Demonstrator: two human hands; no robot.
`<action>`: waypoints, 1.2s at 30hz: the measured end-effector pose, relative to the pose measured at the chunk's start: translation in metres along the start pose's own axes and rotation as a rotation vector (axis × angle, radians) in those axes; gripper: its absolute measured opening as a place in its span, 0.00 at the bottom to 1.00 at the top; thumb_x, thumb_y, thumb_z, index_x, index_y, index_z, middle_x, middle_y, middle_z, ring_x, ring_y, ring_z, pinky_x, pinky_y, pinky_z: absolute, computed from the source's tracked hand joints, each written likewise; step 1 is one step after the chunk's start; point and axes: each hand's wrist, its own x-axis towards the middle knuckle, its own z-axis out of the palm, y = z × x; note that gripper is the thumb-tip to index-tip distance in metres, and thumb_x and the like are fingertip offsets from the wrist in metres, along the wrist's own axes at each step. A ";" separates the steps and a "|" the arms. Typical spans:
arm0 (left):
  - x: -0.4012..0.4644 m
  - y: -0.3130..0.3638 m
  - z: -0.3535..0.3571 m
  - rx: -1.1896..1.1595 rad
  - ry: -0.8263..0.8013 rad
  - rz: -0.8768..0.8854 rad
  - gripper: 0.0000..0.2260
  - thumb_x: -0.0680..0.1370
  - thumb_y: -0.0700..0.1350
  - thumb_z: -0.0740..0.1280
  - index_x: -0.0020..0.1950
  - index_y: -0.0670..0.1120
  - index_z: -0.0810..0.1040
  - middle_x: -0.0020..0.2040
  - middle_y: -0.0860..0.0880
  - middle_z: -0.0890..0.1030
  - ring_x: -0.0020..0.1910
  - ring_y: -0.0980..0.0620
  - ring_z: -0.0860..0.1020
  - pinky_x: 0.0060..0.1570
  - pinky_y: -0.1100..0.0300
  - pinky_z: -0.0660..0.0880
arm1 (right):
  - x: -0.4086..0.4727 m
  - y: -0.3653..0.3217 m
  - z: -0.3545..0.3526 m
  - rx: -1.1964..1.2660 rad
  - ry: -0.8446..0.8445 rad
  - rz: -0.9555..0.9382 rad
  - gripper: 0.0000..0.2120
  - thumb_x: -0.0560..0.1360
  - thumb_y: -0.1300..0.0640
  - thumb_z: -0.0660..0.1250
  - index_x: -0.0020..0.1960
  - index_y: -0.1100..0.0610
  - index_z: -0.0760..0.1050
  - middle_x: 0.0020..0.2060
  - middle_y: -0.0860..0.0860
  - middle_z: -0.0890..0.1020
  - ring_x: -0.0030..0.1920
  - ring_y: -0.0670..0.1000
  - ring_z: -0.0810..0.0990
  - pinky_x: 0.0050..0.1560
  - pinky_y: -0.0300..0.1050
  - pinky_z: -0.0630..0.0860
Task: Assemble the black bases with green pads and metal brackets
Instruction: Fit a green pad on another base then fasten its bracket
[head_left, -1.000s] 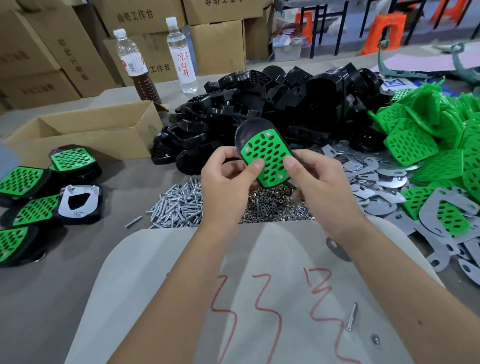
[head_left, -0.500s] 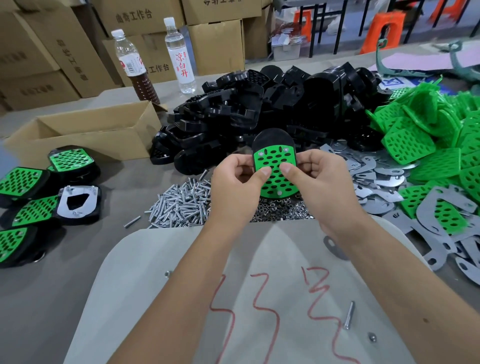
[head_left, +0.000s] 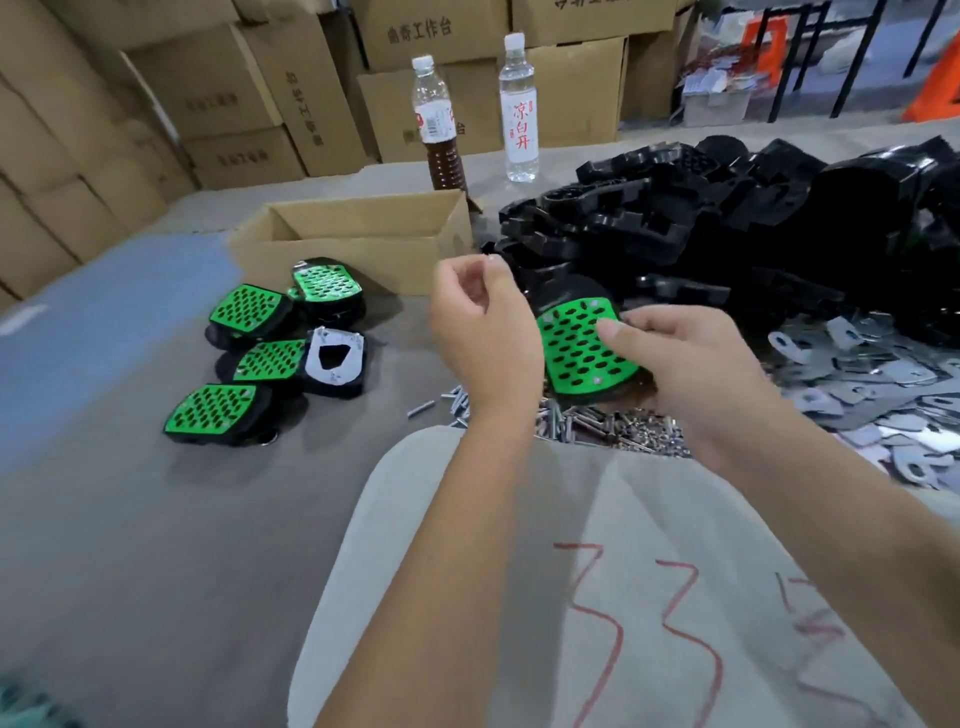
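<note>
Head camera, reading left to right: finished assemblies (head_left: 270, 358) lie in a cluster at nine o'clock on the grey table (head_left: 130, 545), an open cardboard box (head_left: 358, 234) and two bottles (head_left: 441, 130) behind them toward eleven. The left hand (head_left: 480, 332) hangs loosely curled and holds nothing, just beside the black base with green pad (head_left: 584, 345); the right hand (head_left: 680, 364) grips that base above the screws (head_left: 587, 421), thumb on the pad, long axis running from eleven to five, rounded black end toward eleven. Loose black bases (head_left: 727, 228) heap at one o'clock, metal brackets (head_left: 872, 374) spread at three, and stacked cartons (head_left: 208, 104) line the room's far side.

bottles (head_left: 437, 122) 2 | open carton (head_left: 358, 239) 1 | finished bases (head_left: 248, 312) 5 | hands (head_left: 480, 332) 2
</note>
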 end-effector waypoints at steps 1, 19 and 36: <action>0.013 0.001 -0.009 0.000 0.108 0.040 0.07 0.82 0.40 0.66 0.45 0.48 0.75 0.43 0.49 0.82 0.41 0.53 0.78 0.46 0.62 0.74 | 0.008 -0.002 0.020 0.003 -0.031 0.015 0.09 0.81 0.60 0.71 0.51 0.68 0.82 0.40 0.57 0.88 0.37 0.55 0.88 0.31 0.46 0.83; 0.044 -0.028 -0.037 0.179 0.196 0.166 0.03 0.80 0.41 0.63 0.50 0.43 0.76 0.42 0.50 0.82 0.42 0.48 0.79 0.46 0.52 0.74 | 0.052 -0.003 0.110 -0.519 0.018 -0.191 0.09 0.76 0.61 0.69 0.39 0.56 0.85 0.32 0.47 0.85 0.36 0.49 0.84 0.39 0.43 0.79; -0.026 -0.024 0.014 0.743 -0.878 0.859 0.20 0.68 0.37 0.75 0.60 0.43 0.82 0.54 0.49 0.84 0.62 0.44 0.75 0.62 0.49 0.74 | 0.017 -0.011 -0.054 -0.957 0.083 -0.242 0.24 0.78 0.44 0.70 0.69 0.53 0.72 0.51 0.53 0.84 0.46 0.54 0.83 0.51 0.49 0.79</action>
